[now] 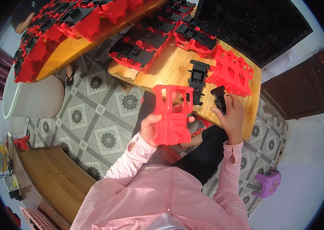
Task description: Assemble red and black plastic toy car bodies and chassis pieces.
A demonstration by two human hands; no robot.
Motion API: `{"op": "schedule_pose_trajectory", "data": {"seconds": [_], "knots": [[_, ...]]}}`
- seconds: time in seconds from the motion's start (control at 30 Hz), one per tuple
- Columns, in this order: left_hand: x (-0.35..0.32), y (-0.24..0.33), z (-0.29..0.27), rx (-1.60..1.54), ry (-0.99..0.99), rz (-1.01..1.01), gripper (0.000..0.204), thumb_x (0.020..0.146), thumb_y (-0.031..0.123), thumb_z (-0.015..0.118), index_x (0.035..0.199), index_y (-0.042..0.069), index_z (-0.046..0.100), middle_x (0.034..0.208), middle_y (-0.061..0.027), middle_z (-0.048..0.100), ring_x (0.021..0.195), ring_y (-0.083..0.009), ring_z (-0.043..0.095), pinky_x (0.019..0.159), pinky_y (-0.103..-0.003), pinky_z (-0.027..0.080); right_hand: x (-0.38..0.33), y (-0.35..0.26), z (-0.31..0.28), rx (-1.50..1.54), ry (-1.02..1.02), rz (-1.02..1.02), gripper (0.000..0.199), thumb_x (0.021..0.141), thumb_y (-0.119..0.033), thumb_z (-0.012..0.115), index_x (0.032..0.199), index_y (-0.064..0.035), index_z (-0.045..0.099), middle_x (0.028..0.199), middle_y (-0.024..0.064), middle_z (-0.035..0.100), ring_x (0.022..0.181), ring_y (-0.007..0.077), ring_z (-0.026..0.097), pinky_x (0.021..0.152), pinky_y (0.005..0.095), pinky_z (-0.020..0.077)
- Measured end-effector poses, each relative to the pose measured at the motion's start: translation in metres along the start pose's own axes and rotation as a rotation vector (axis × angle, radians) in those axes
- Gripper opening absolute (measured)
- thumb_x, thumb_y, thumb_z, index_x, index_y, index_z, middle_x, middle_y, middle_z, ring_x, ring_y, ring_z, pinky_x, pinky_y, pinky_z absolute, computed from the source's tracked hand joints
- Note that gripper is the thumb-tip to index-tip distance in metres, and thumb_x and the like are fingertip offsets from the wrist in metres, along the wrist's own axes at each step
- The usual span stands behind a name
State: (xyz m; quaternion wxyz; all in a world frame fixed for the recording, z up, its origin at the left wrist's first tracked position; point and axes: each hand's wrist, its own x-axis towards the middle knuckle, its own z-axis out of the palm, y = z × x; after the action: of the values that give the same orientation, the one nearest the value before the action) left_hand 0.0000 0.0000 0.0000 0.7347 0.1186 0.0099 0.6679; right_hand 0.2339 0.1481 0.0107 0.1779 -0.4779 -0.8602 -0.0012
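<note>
My left hand (151, 128) is closed round a red plastic housing (172, 128), held upright above my lap; its upper half is an open frame and its lower half is a ribbed block. Over the right part of the table, my right hand (231, 117) grips a small black plastic part (219, 98) between thumb and fingers. A long black plastic piece (198, 81) lies on the table just left of that hand. Beyond it sit empty red frames (231, 71), grouped together near the table's right edge.
The wooden table (169, 71) also bears red housings with black parts fitted (137, 51). A second table (64, 53) at upper left carries many more. A large black panel (252, 27) stands behind. On the floor are a white tub (35, 96) and a purple stool (268, 183).
</note>
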Motion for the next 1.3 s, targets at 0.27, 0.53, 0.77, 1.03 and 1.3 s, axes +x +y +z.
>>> {"op": "schedule_pose_trajectory", "data": {"seconds": [0.27, 0.53, 0.77, 1.03, 1.3], "knots": [[0.002, -0.016, -0.003, 0.012, 0.055, -0.05, 0.087, 0.077, 0.025, 0.062, 0.153, 0.017, 0.021, 0.151, -0.0173, 0.033, 0.132, -0.0496, 0.039, 0.097, -0.064, 0.043, -0.054, -0.029, -0.054, 0.754, 0.097, -0.215, 0.063, 0.073, -0.029, 0.08, 0.127, -0.0063, 0.058, 0.135, 0.0195, 0.049, 0.12, 0.0368, 0.049, 0.1, 0.0462, 0.0375], [-0.004, -0.043, 0.013, 0.485, 0.258, 0.082, 0.091, 0.08, 0.01, 0.063, 0.154, 0.012, 0.011, 0.148, -0.0151, 0.032, 0.132, -0.0288, 0.042, 0.106, -0.042, 0.039, -0.049, 0.001, -0.001, 0.137, 0.103, -0.021, 0.065, 0.076, -0.02, 0.077, 0.134, -0.0064, 0.053, 0.137, 0.0172, 0.048, 0.116, 0.0365, 0.05, 0.098, 0.0415, 0.0409], [0.017, -0.062, 0.023, 1.842, 0.328, 0.463, 0.1, 0.082, 0.011, 0.072, 0.154, 0.006, 0.002, 0.151, -0.0222, 0.019, 0.139, -0.0336, 0.03, 0.111, -0.043, 0.032, -0.069, -0.067, -0.03, 1.551, 0.06, 0.485, 0.043, 0.092, -0.005, 0.06, 0.134, 0.001, 0.05, 0.121, 0.0022, 0.057, 0.102, 0.0072, 0.052, 0.089, 0.0223, 0.041], [0.004, -0.035, 0.057, 1.005, 0.468, 0.334, 0.11, 0.08, 0.005, 0.078, 0.154, 0.015, -0.003, 0.143, -0.0184, 0.026, 0.111, -0.0227, 0.056, 0.082, -0.032, 0.057, -0.057, -0.077, -0.027, 1.839, 0.206, 0.529, 0.033, 0.1, -0.007, 0.048, 0.132, -0.0015, 0.049, 0.12, 0.0049, 0.059, 0.108, 0.0109, 0.056, 0.092, 0.028, 0.0466], [0.012, -0.024, 0.022, 0.455, 0.14, -0.098, 0.091, 0.076, 0.026, 0.073, 0.151, 0.01, 0.024, 0.141, -0.0154, 0.045, 0.131, -0.0295, 0.045, 0.112, -0.042, 0.033, -0.064, -0.08, -0.013, 1.824, 0.069, 0.537, 0.038, 0.102, -0.02, 0.041, 0.136, -0.0026, 0.045, 0.132, 0.0095, 0.055, 0.12, 0.0181, 0.054, 0.1, 0.035, 0.0442]]}}
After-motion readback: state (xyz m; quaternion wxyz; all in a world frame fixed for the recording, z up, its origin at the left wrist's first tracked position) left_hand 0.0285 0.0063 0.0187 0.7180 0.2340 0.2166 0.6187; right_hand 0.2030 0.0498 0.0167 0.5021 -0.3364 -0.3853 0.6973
